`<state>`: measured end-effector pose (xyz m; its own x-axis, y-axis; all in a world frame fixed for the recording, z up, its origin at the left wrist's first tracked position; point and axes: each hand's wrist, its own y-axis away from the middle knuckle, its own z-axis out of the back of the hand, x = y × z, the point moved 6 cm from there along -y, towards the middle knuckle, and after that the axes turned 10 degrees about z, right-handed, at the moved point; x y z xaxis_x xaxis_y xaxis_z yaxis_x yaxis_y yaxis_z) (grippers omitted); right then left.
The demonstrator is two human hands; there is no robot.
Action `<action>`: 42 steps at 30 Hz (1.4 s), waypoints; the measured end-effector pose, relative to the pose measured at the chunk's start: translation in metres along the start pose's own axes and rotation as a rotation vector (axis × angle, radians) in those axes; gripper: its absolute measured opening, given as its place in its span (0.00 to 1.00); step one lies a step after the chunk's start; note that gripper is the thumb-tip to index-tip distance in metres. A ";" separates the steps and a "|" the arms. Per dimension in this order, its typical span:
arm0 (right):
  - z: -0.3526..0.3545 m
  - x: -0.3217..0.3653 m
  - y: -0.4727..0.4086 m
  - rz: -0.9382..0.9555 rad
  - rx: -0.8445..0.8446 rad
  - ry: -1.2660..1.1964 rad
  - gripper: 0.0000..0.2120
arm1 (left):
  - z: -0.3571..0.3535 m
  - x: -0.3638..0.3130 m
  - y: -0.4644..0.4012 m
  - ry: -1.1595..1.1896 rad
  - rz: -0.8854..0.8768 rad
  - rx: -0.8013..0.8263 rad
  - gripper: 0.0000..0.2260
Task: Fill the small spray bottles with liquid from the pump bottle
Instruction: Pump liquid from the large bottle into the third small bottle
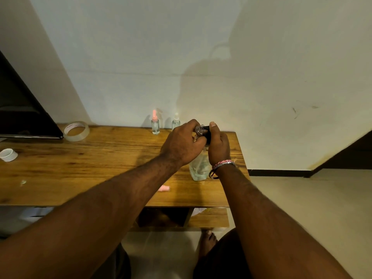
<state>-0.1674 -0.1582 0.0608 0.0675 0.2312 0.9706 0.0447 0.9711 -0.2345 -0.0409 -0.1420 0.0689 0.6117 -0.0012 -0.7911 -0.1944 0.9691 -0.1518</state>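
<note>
The clear pump bottle (198,168) stands near the right end of the wooden table (90,158), partly filled with clear liquid. My right hand (218,146) grips its black pump head from above. My left hand (181,143) holds a small clear spray bottle (198,130) tilted against the pump's nozzle; most of that bottle is hidden by my fingers. Two more small spray bottles stand by the wall: one with a pink top (155,122) and one with a white top (176,121). A pink cap (164,188) lies near the table's front edge.
A roll of clear tape (76,130) lies at the back left beside a dark screen (22,109). A small white roll (8,154) sits at the left edge. The table's right edge is close to the pump bottle, with floor beyond.
</note>
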 end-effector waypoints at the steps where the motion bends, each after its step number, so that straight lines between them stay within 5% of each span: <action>1: 0.000 0.000 0.001 -0.012 0.002 -0.003 0.22 | 0.000 -0.001 0.000 0.012 0.000 0.001 0.04; 42: -0.001 -0.003 -0.001 0.017 -0.003 0.007 0.24 | 0.000 0.000 -0.001 0.021 0.006 -0.042 0.07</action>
<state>-0.1670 -0.1598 0.0579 0.0753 0.2473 0.9660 0.0468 0.9668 -0.2512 -0.0406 -0.1428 0.0688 0.5939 -0.0007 -0.8046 -0.2303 0.9580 -0.1708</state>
